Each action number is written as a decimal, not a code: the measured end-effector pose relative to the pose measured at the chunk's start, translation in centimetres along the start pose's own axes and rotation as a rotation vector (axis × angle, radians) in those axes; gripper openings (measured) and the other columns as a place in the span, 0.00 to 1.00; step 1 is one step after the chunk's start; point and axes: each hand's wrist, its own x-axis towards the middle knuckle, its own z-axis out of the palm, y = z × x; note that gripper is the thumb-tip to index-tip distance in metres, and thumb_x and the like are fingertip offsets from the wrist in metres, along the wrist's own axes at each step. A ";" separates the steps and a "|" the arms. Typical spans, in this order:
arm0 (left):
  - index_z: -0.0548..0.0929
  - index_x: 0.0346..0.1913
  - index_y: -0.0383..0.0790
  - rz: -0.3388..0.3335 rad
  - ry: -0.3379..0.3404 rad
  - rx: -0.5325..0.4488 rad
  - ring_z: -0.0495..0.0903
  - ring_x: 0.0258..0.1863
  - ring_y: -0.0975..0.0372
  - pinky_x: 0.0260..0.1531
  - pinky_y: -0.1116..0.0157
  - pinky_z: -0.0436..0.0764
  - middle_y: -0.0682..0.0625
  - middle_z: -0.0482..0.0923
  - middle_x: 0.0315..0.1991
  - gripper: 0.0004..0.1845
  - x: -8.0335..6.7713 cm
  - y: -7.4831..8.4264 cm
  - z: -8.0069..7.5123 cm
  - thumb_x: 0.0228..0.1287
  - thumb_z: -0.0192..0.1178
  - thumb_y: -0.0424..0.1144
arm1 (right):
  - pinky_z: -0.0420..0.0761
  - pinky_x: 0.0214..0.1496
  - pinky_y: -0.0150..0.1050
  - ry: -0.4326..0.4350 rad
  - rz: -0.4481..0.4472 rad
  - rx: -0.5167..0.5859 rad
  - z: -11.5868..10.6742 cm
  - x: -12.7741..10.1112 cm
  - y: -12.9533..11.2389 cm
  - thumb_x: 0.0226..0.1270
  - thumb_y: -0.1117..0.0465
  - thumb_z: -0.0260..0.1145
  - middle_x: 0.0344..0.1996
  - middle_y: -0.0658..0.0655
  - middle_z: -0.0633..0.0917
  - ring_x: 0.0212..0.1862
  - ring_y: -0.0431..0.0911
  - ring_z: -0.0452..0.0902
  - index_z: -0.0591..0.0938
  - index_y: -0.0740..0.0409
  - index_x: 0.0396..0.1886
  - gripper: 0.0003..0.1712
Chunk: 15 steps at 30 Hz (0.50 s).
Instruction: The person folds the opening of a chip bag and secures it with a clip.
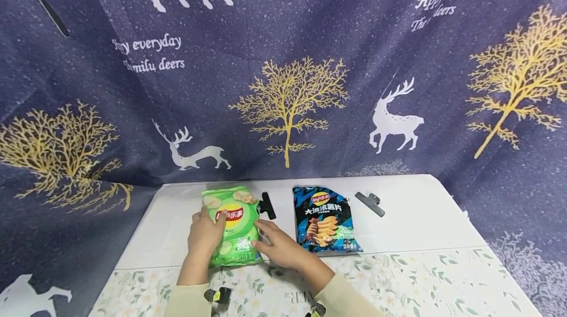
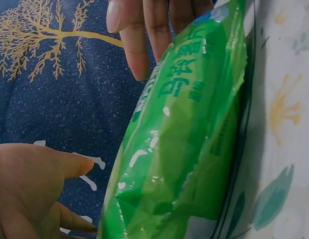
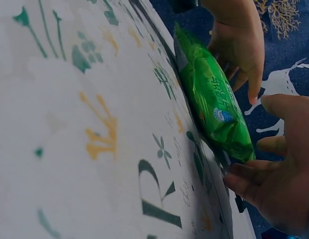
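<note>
Green bag (image 1: 235, 232): "Lay's 乐事" | left hand (image 1: 205, 236): spread, at its left side | right hand (image 1: 283, 248): spread, at its right edge | black bag (image 1: 325, 221): "Lay's 乐事 大波浪薯片", beside right hand

Green bag (image 3: 207, 94): lies slantwise in the view, beside the floral cloth (image 3: 60, 174); blue round mark and dark green characters on its near face. Left hand (image 3: 239, 50): above and behind the bag, fingers extended downward; a dark band (image 3: 183, 5) shows at the top edge. Right hand (image 3: 284, 174): at the bag's lower end, fingers spread and slightly bent; contact cannot be confirmed. Cloth bears yellow and green plant prints and a large letter R (image 3: 157, 214). Dark blue backdrop (image 3: 274, 55): yellow tree (image 3: 284, 17), white figure (image 3: 281, 84), partly visible.
</note>
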 end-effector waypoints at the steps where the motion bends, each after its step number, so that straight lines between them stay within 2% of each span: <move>1: 0.49 0.76 0.19 0.001 0.002 -0.001 0.68 0.62 0.25 0.56 0.31 0.74 0.19 0.58 0.67 0.46 0.0 0.1 -0.1 0.76 0.46 0.56 | 0.70 0.73 0.59 -0.001 0.005 0.016 0.0 0.0 0.0 0.79 0.38 0.51 0.81 0.55 0.57 0.76 0.56 0.63 0.56 0.48 0.82 0.40; 4: 0.48 0.76 0.19 0.005 0.003 -0.003 0.68 0.63 0.25 0.57 0.31 0.74 0.18 0.58 0.67 0.46 -0.1 0.2 -0.3 0.76 0.46 0.56 | 0.73 0.71 0.56 0.002 0.016 0.090 0.0 0.1 0.2 0.80 0.41 0.51 0.80 0.55 0.58 0.74 0.56 0.66 0.54 0.47 0.82 0.39; 7: 0.49 0.77 0.20 0.014 0.018 -0.009 0.69 0.62 0.25 0.57 0.32 0.74 0.19 0.58 0.67 0.45 -0.2 0.4 -0.5 0.76 0.47 0.56 | 0.74 0.71 0.54 0.019 0.021 0.214 0.1 0.2 0.5 0.81 0.45 0.52 0.79 0.57 0.59 0.75 0.57 0.66 0.51 0.48 0.83 0.39; 11: 0.49 0.77 0.21 0.031 0.041 -0.021 0.71 0.60 0.26 0.56 0.33 0.74 0.19 0.60 0.66 0.45 -0.4 0.6 -0.6 0.76 0.48 0.56 | 0.74 0.72 0.52 0.058 0.018 0.363 0.1 0.4 0.8 0.82 0.50 0.52 0.77 0.61 0.63 0.75 0.57 0.67 0.48 0.54 0.83 0.39; 15: 0.48 0.77 0.22 0.033 0.046 -0.037 0.70 0.61 0.26 0.58 0.33 0.74 0.19 0.59 0.67 0.46 -0.4 0.7 -0.6 0.76 0.48 0.56 | 0.76 0.70 0.50 0.090 0.032 0.428 0.0 0.5 0.8 0.82 0.52 0.52 0.75 0.61 0.66 0.73 0.56 0.69 0.49 0.60 0.82 0.39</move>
